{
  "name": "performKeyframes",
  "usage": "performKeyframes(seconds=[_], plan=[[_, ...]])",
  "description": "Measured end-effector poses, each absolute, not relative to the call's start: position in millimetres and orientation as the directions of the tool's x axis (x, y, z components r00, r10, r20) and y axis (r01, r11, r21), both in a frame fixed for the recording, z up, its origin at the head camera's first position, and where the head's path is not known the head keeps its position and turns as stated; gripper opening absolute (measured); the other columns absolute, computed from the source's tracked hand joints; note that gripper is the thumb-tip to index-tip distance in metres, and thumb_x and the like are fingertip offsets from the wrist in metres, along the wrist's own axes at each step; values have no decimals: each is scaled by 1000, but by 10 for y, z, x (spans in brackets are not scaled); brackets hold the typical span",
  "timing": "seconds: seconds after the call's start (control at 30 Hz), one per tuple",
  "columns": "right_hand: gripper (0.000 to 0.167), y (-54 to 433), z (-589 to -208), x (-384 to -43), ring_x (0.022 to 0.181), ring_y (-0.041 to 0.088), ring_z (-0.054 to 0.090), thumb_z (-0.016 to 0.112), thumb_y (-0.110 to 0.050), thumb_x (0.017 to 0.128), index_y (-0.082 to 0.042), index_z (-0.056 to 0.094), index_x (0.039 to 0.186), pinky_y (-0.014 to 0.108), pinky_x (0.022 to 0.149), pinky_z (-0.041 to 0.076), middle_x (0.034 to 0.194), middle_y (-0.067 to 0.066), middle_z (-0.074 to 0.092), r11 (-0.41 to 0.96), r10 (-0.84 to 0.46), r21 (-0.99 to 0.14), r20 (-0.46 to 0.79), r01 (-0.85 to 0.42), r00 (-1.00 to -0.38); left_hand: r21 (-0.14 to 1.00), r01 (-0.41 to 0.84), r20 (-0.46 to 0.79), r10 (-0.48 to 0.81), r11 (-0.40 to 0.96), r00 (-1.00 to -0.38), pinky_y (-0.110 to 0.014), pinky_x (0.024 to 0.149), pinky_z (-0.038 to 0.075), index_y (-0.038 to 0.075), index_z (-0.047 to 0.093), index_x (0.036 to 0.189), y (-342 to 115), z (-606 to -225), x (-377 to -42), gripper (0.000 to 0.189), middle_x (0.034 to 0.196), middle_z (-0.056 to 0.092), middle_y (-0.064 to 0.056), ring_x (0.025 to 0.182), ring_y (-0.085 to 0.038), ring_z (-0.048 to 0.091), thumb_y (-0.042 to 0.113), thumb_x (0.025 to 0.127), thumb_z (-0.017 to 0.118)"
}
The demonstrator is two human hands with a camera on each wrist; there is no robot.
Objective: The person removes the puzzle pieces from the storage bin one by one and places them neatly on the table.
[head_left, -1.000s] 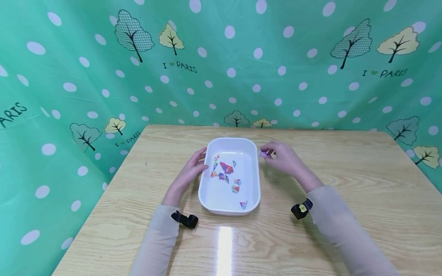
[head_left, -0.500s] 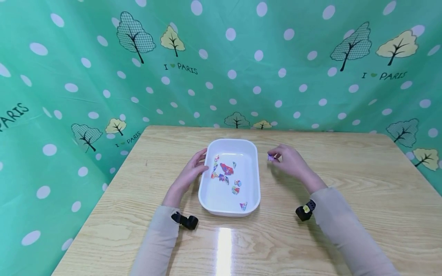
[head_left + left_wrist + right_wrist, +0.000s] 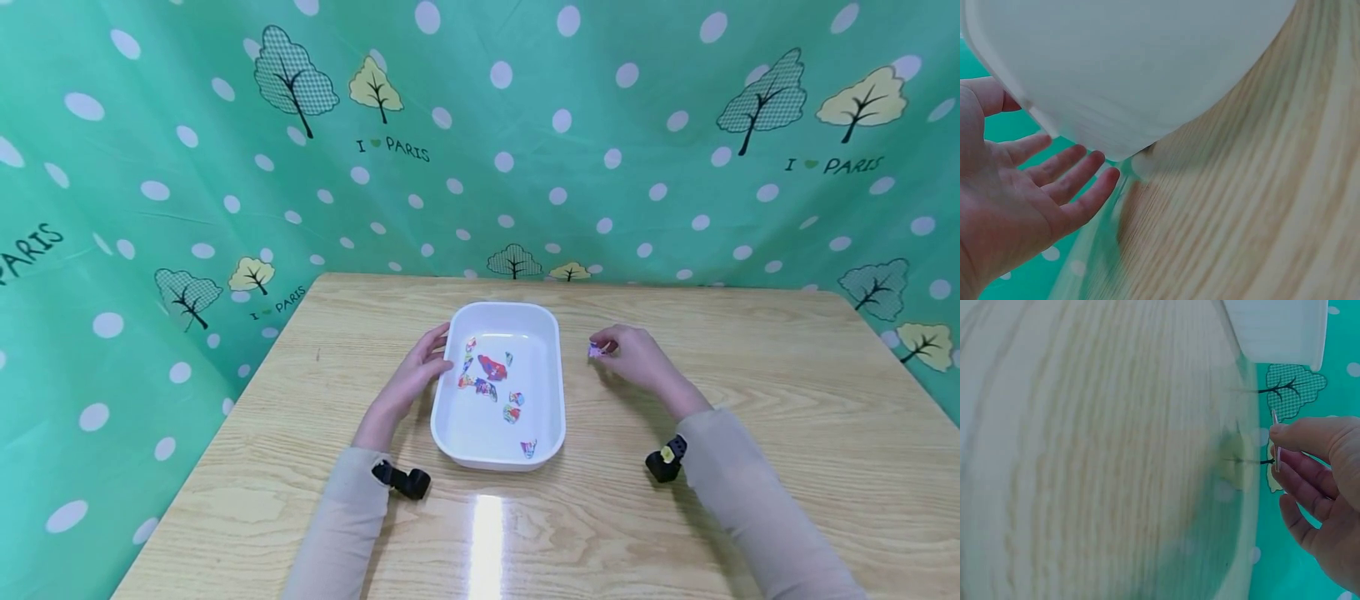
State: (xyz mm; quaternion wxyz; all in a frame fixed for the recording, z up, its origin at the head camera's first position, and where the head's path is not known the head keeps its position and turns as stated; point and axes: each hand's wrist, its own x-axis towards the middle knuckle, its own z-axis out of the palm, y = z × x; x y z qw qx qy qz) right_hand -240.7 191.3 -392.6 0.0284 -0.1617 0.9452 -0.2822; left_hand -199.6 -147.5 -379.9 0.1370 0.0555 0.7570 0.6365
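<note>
On the counter (image 3: pixel 247 467), the left hand (image 3: pixel 411 381) holds the white tray (image 3: pixel 495 437), thumb over its rim, other fingers loosely extended along the outside. Small colourful pieces (image 3: pixel 492 368) lie inside. Slightly farther off, the right hand (image 3: pixel 633 357) pinches a thin purple piece (image 3: pixel 595 351) between thumb and fingertips, right of the tray and apart from it. Behind hangs a green dotted cloth (image 3: pixel 450 217).

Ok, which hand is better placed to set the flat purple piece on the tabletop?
Probably the right hand: it pinches the flat purple piece over the tabletop, right of the white rectangular tub. The left hand is at the tub's left side, thumb over the rim.
</note>
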Motion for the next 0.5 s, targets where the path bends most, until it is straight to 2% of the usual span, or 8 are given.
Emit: performKeyframes(seconds=[0.5], plan=[[31, 1951, -4046, -2426, 84, 23, 58, 65, -8, 80, 2, 61, 109, 38, 76, 49, 93, 12, 64, 813, -305, -527, -23, -248, -952, 976, -91, -140, 252, 199, -958, -46, 106, 28, 13, 18, 146, -1473, -3792, -1995, 66, 145, 26, -18, 129, -36, 33, 7, 88, 49]])
